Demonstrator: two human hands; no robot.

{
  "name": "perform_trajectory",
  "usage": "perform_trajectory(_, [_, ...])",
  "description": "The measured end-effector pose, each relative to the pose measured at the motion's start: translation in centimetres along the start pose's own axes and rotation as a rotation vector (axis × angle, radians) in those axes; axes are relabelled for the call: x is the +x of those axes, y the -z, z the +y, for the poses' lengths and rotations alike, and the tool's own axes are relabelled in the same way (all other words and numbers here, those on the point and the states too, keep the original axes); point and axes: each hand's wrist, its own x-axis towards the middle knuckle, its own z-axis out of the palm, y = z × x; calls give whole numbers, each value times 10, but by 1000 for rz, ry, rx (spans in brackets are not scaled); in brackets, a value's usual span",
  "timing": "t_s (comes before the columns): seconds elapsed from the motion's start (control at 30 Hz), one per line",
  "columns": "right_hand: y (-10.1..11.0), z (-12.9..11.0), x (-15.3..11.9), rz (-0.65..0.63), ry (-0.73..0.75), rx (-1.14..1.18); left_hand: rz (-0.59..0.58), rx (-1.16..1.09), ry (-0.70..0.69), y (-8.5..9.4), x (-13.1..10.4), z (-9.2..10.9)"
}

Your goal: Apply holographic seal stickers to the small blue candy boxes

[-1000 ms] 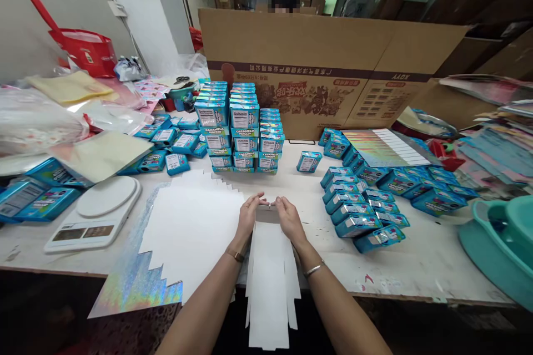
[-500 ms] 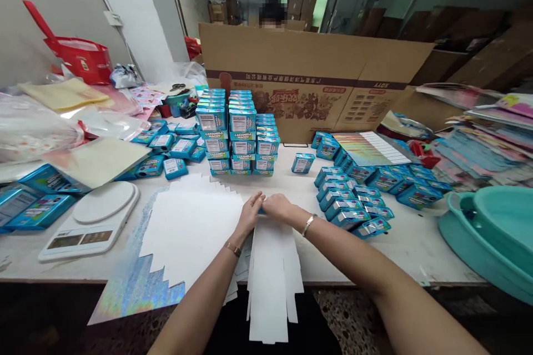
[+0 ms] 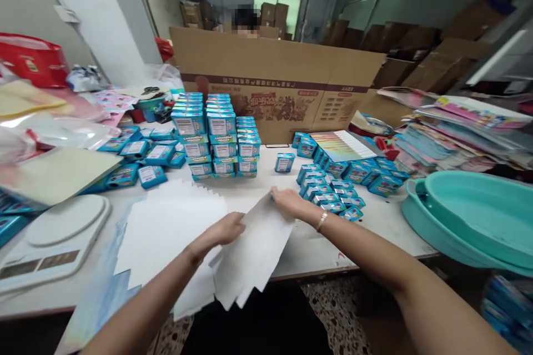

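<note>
In front of me a white die-cut card sheet (image 3: 254,247) is lifted and bent, its lower end past the table's front edge. My right hand (image 3: 286,202) pinches its top corner. At the sheet's left edge, my left hand (image 3: 230,227) is closed on it, its fingertips partly hidden. A fanned stack of white card sheets (image 3: 166,238) lies to the left, partly under my left forearm. One blue box (image 3: 285,162) stands alone just beyond my right hand. Stacked blue boxes (image 3: 225,150) stand behind the sheets, and rows of blue boxes (image 3: 325,188) sit right of my right hand.
A kitchen scale (image 3: 62,227) is at the left, loose blue boxes (image 3: 152,176) behind it. A large carton (image 3: 275,66) stands across the back, a person's head beyond it. Turquoise basins (image 3: 470,222) and piled printed bags (image 3: 453,133) are at the right.
My hands, close together before, have moved apart, the left one toward me and leftward. The white sheet has been raised and swung left. The view has shifted right.
</note>
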Motion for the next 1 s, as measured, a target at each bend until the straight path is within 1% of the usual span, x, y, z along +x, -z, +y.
perform_trajectory(0.03, [-5, 4, -8, -20, -3, 23, -3, 93, -5, 7, 3, -1])
perform_trajectory(0.1, [-13, 8, -19, -55, 8, 64, 8, 182, 11, 16, 10, -6])
perform_trajectory(0.17, [-18, 7, -24, -34, 26, 94, 13, 269, 24, 16, 14, -11])
perform_trajectory(0.23, [-21, -1, -21, 28, 88, 112, 32, 357, 28, 6, 12, -13])
perform_trajectory(0.3, [-25, -13, -14, 68, 189, 104, 69, 441, 31, -12, 6, -13])
perform_trajectory(0.37, [-32, -23, -9, 72, 276, 77, 122, 515, 40, -31, -3, -14])
perform_trajectory(0.43, [-41, -27, -10, 80, 335, 45, 180, 584, 31, -46, -11, -15])
perform_trajectory(0.5, [-47, -24, -15, 81, 394, 21, 230, 617, 16, -53, -17, -16])
perform_trajectory(0.53, [-47, -22, -18, 64, 415, 11, 244, 612, 13, -53, -19, -16])
perform_trajectory(0.6, [-41, -17, -23, -12, 426, -6, 240, 545, 22, -48, -23, -12])
perform_trajectory(0.67, [-30, -16, -22, -101, 421, -15, 202, 461, 32, -37, -25, -8])
perform_trajectory(0.77, [-18, -19, -14, -163, 436, 5, 144, 398, 44, -27, -21, -5])
perform_trajectory(0.83, [-19, -20, -9, -174, 433, 9, 141, 403, 67, -28, -17, -6])
perform_trajectory(0.9, [-24, -19, -9, -165, 428, -11, 151, 429, 78, -33, -15, -6])
perform_trajectory(1.0, [-31, -15, -15, -126, 434, -65, 139, 482, 47, -38, -17, -6])
